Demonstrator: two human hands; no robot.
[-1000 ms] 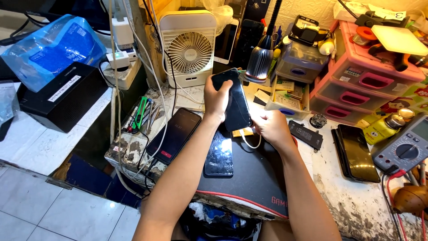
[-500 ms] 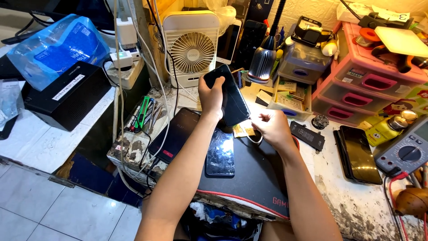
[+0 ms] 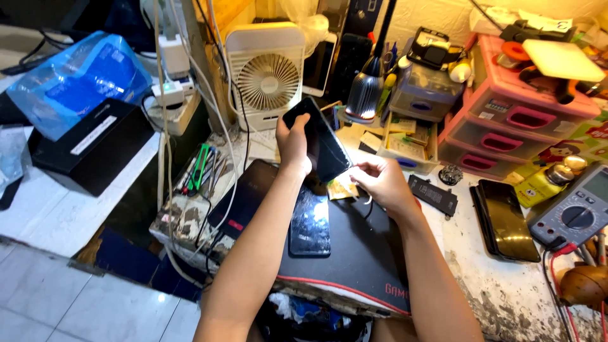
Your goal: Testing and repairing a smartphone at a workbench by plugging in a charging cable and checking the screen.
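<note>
Black glossy flat smartphone (image 3: 320, 142) stands tilted, long axis slanting away, left hand (image 3: 293, 144) gripping its left edge; right hand (image 3: 379, 182) pinches at its lower corner.

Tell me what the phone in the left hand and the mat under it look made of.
Phone: glossy dark glass front, judging by the sheen; left hand grips its edge, right hand at its lower corner. Mat: matte black, probably fabric-topped rubber, with a stitched red edge.

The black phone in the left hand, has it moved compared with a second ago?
No, hardly: the black phone stays raised in the left hand, just below the white fan, above the cracked phone.
</note>
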